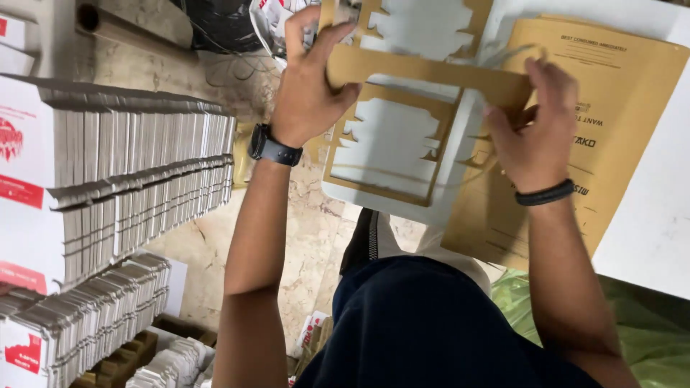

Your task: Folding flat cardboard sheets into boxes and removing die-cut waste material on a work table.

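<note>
**Both hands on a die-cut cardboard frame**

Seen from above, the left hand (pixel 310 86) and right hand (pixel 535 129) are both closed on the crossbar of a brown die-cut cardboard frame (pixel 424 72) — held over a white tabletop (pixel 647 230), beside a tan printed cardboard sheet (pixel 625 108). Stacked flat white-and-red cartons (pixel 108 179) stand well apart, at left.

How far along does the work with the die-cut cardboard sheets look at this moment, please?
Done: rows of flat white punched blanks stand stacked at the left. In hand: the left hand and right hand both grip a brown cardboard waste frame with its shapes already out. Left: printed brown sheets lie on the white table.
</note>
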